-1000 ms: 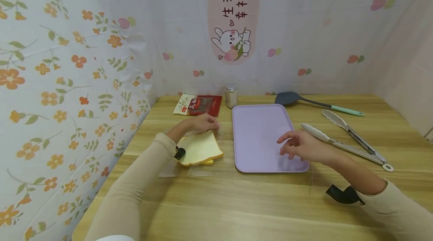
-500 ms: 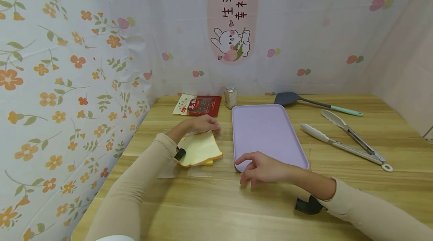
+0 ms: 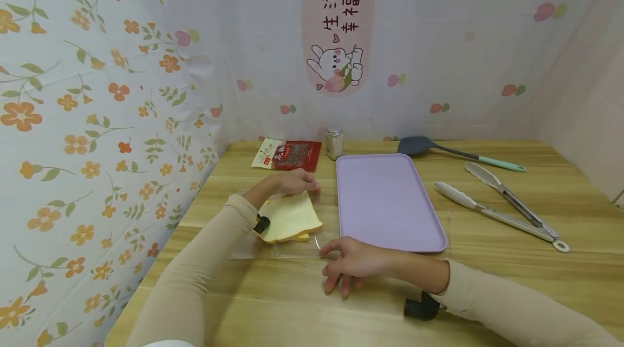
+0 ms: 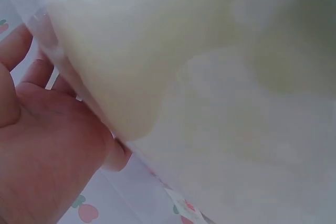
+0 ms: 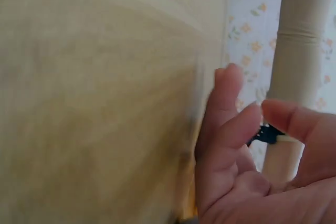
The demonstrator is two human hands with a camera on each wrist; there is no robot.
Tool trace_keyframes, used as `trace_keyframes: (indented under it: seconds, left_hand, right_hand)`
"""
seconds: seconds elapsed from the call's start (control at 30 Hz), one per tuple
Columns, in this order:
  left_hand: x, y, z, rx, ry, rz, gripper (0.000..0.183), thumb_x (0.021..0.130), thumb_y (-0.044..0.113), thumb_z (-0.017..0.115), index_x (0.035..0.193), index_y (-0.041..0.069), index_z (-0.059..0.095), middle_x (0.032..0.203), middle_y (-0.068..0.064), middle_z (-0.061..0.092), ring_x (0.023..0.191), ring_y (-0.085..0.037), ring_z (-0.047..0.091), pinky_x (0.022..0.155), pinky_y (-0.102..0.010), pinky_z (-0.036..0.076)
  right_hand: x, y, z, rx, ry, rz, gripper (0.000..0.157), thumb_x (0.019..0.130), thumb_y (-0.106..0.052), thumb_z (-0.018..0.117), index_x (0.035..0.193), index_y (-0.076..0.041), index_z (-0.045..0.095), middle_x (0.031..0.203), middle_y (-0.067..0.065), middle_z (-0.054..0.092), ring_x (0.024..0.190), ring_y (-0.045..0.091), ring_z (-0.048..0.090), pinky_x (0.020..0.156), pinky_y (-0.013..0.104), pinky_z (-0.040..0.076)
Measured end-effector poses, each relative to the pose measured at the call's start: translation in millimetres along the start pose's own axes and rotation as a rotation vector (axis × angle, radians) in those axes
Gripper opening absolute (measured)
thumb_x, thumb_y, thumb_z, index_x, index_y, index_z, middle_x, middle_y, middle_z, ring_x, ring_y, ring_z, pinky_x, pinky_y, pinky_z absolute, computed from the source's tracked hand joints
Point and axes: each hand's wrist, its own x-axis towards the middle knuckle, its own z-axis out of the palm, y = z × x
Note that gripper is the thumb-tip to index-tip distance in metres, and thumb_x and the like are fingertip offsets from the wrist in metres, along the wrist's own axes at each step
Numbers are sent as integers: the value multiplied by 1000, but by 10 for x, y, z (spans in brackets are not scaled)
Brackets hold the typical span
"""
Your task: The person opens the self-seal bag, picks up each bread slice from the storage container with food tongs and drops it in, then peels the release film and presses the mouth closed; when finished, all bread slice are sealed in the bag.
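Observation:
Slices of bread [image 3: 290,216], pale with orange-brown crusts, lie stacked askew on the table's left half, with a clear plastic bag [image 3: 292,251] about them. My left hand [image 3: 294,181] reaches over the bread and holds the bag's far edge by its fingers. The bread and bag fill most of the left wrist view, with the left palm [image 4: 52,145] against the film. My right hand [image 3: 356,261] hovers by the bag's near right side, fingers spread and slightly bent. Thumb and index finger stand close in the right wrist view, with nothing visible between them.
A lilac tray [image 3: 390,206] lies right of the bread. Behind are a red seasoning packet [image 3: 294,155] and a small glass jar [image 3: 334,144]. A spatula [image 3: 463,152] and white-tipped tongs [image 3: 507,217] lie at the right. Printed curtains border the table [image 3: 273,309].
My right hand has moved left from above the tray's right part, past its near edge, to beside the bag. My left hand has stayed about where it was.

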Motion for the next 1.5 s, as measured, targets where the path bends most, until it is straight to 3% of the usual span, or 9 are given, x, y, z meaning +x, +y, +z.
trace_keyframes:
  seconds: [0.23,0.37,0.57,0.7,0.83,1.03,1.17,1.23,1.5]
  left_hand:
    - [-25,-5,-1,2,23,-4,27,103,18,53,112,3,74,114,-6,72,111,-15,60,101,-33,42]
    - [-32,1,0,-50,45,-5,26,103,15,53,111,0,74,112,-8,73,109,-16,62,98,-31,44]
    - [-59,29,1,-5,87,-1,26,103,17,53,111,4,75,111,-6,73,78,-9,55,73,-24,42]
    - [-124,23,-5,42,145,0,28,103,24,54,114,9,75,115,-3,72,83,-9,56,80,-27,46]
    - [-195,-23,9,-37,189,-12,29,104,26,53,119,10,73,121,-5,70,104,-10,60,95,-33,47]
    - [-259,-70,34,-229,340,4,26,103,18,55,117,3,71,119,-11,70,62,-4,45,61,-21,41]
    - [-294,-50,44,-310,433,29,25,102,15,56,117,1,71,119,-13,69,83,-15,61,74,-25,50]
    - [-323,-21,49,-330,461,43,26,102,15,55,118,0,70,122,-14,68,109,-22,60,89,-29,49]
    - [-457,127,89,-487,535,80,27,102,17,56,120,0,67,128,-15,65,110,-26,56,76,-32,50]
  right_hand:
    - [97,62,65,183,66,40,42,92,-18,60,130,-2,53,87,15,75,53,14,66,41,18,40]
    - [131,62,83,213,124,17,29,95,-15,57,120,-1,61,90,15,76,56,14,68,40,18,41]
    - [136,18,-5,47,245,-80,15,98,-13,58,100,0,66,87,10,76,60,19,71,40,21,42]
    - [82,-13,-93,-113,328,-157,14,99,-11,57,96,1,64,79,9,75,56,24,69,41,26,45]
    - [4,-18,-187,-178,395,-234,13,100,-8,56,96,4,60,74,12,73,52,29,68,41,28,47]
    - [-70,-6,-385,-231,515,-315,10,99,-9,57,95,-1,58,79,10,74,59,24,70,39,29,47]
    - [-112,-21,-486,-245,544,-366,9,98,-5,57,92,1,59,88,15,74,71,29,71,43,31,51]
    - [-125,-37,-533,-260,561,-397,8,97,-2,57,90,0,59,90,18,74,76,33,71,45,31,53]
    - [-221,-154,-755,-379,597,-465,7,97,-2,59,90,-2,60,89,14,74,80,35,71,50,30,55]
